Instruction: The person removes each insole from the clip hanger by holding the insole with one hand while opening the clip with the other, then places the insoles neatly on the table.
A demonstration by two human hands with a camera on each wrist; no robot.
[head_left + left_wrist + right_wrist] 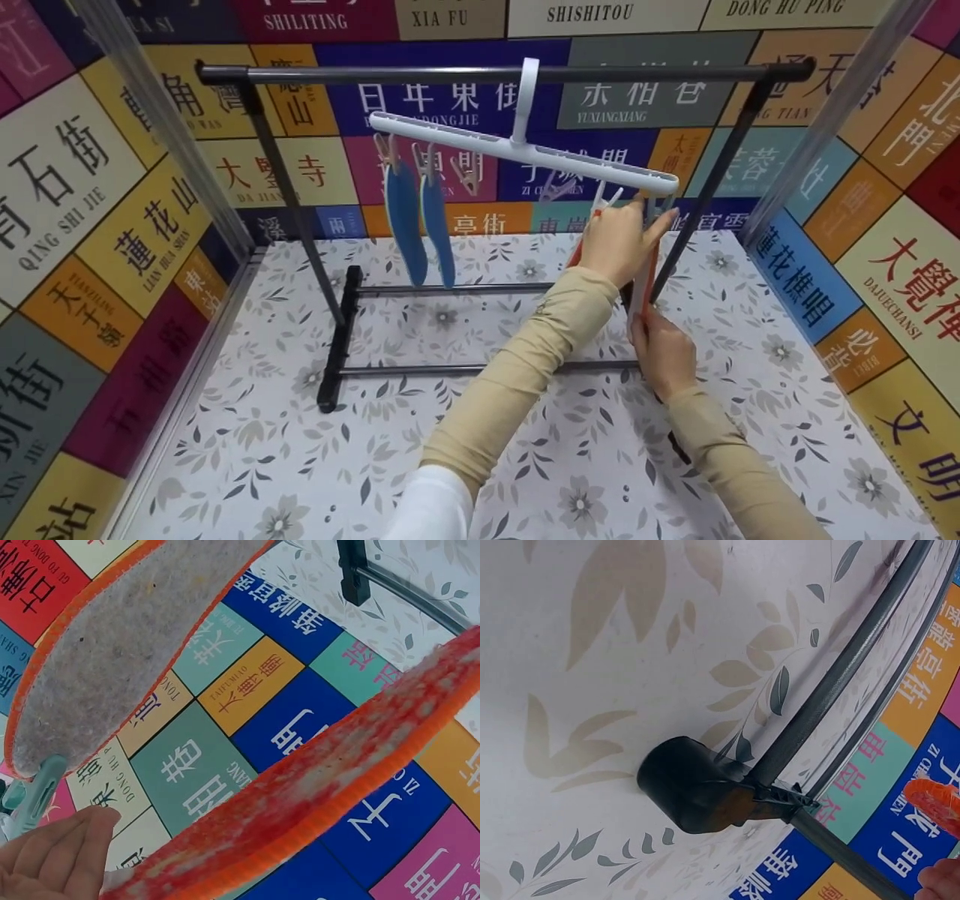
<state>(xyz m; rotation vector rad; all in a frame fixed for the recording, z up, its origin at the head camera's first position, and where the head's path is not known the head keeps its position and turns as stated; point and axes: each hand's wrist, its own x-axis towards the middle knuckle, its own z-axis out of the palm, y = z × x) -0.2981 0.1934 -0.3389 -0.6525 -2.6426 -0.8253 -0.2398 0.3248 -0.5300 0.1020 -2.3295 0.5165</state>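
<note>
Orange-edged insole hanging between two hands at the hanger's low end

The right hand is pinching the lower end of a grey insole, thumb and fingers clamped on its orange edge. Above those fingers, the insole is rising towards the left hand, which is sitting beside the end of the white hanger. A pale clip is touching the insole's upper end, just beside the left fingers; whether they are squeezing it or standing apart, I cannot tell.

A red insole, also orange-edged, is hanging on the other side of the left hand, partly hidden by it in the head view. Farther left of the fingers, two blue insoles are hanging from clips at the hanger's raised end. The hanger is tilting down towards the hands, its hook resting over the dark rack's top bar, above the fingers. Below both hands, a flower-patterned surface is spreading out.
</note>
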